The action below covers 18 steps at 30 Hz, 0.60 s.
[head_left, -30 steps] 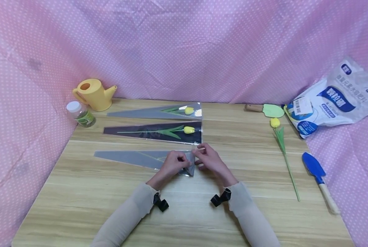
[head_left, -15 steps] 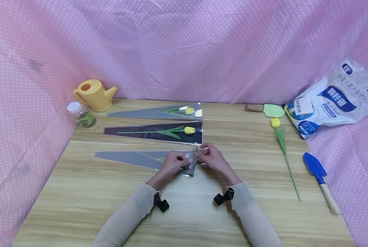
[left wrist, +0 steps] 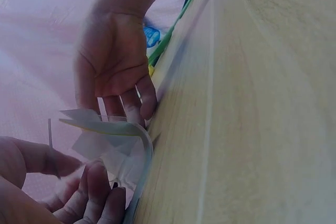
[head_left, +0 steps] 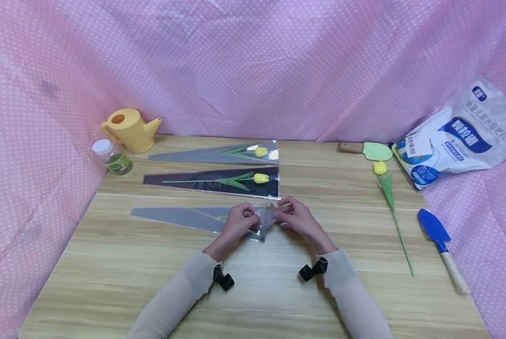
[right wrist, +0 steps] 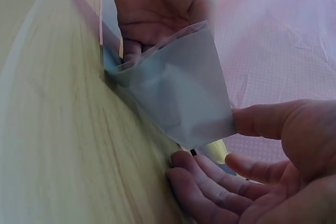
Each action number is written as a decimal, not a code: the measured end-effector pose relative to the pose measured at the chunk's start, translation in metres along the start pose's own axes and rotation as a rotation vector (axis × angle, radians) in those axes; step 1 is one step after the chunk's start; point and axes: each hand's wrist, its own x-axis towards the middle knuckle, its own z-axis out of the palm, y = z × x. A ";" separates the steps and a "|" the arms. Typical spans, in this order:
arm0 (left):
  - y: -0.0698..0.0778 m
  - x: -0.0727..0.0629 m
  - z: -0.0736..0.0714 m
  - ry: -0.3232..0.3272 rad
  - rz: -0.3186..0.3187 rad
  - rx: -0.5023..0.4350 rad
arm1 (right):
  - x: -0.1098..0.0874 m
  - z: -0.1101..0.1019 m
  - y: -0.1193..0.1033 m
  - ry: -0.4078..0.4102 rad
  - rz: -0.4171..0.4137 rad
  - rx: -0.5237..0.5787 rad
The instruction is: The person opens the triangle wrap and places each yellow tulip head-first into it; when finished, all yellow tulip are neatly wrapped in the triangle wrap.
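Note:
A grey, tapered single-flower sleeve lies nearest the person on the wooden table, its wide end to the right. At that end my left hand pinches the sleeve's clear front film with curled fingers. My right hand holds the edge of the grey back layer, which bends up off the table. The mouth stands parted between the two hands in the left wrist view. Farther back, a black sleeve and another grey sleeve each contain a yellow tulip. A loose yellow tulip lies to the right.
A yellow watering can and a white-capped bottle stand at the back left. On the right are a green trowel, a blue trowel and a white fertiliser bag. Pink dotted cloth hangs behind the table.
My right hand has moved slightly right, drawing the grey layer's corner up and outward, so the sleeve's mouth is wider. The left hand stays near the same place on the film.

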 end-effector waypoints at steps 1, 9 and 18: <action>0.000 0.000 0.001 -0.001 0.006 -0.002 | 0.000 0.000 0.000 0.000 0.000 -0.003; -0.001 0.001 0.002 0.056 0.062 0.038 | 0.000 -0.001 0.000 -0.011 -0.019 -0.007; 0.002 0.003 0.000 0.072 0.007 0.056 | 0.000 -0.003 0.001 -0.018 -0.013 -0.027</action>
